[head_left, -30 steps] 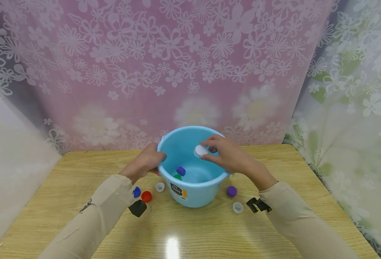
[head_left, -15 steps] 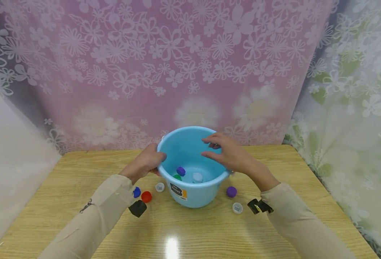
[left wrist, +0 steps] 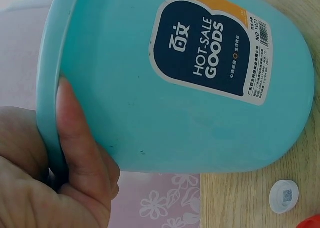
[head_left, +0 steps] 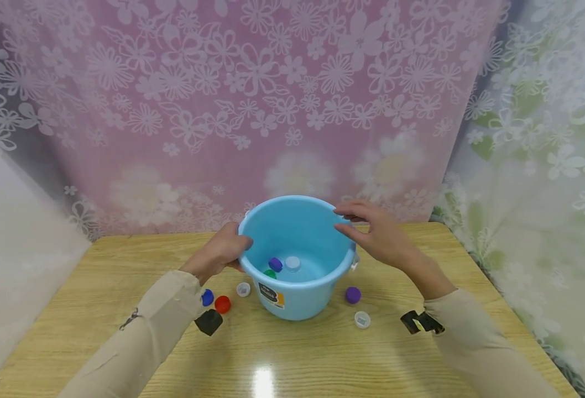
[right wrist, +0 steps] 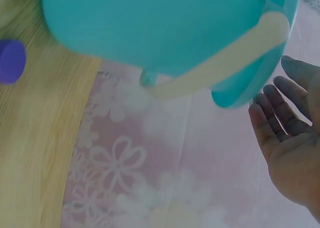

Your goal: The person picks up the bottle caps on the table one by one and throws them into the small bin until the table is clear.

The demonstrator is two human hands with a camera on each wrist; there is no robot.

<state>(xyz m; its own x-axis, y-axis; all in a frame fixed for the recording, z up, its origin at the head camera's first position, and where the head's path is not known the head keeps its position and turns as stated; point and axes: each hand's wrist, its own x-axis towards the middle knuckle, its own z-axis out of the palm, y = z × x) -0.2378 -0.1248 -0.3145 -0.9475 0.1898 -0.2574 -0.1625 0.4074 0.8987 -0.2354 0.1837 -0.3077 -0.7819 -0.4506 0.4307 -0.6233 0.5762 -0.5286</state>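
A light-blue bucket (head_left: 304, 305) stands on the table. My left hand (head_left: 218, 251) grips its left rim, thumb inside and fingers outside; the left wrist view shows the hold beside the printed label (left wrist: 210, 48). Inside the bucket lie a white bottle cap (head_left: 292, 263), a purple cap (head_left: 275, 265) and a green cap (head_left: 270, 273), the last partly hidden by the front rim. My right hand (head_left: 382, 235) holds nothing. Its fingers are extended and parted from the thumb at the right rim; whether they touch it, I cannot tell.
Left of the bucket lie a blue cap (head_left: 207, 297), a red cap (head_left: 223, 304) and a white cap (head_left: 243, 289). To its right are another purple cap (head_left: 353, 294) and another white cap (head_left: 362, 319). A whitish handle (right wrist: 215, 63) hangs at the bucket's side.
My right hand let go of the white cap, which dropped into the bucket and now lies closer to the purple one. That hand then moved right to the rim. The left hand kept its grip.
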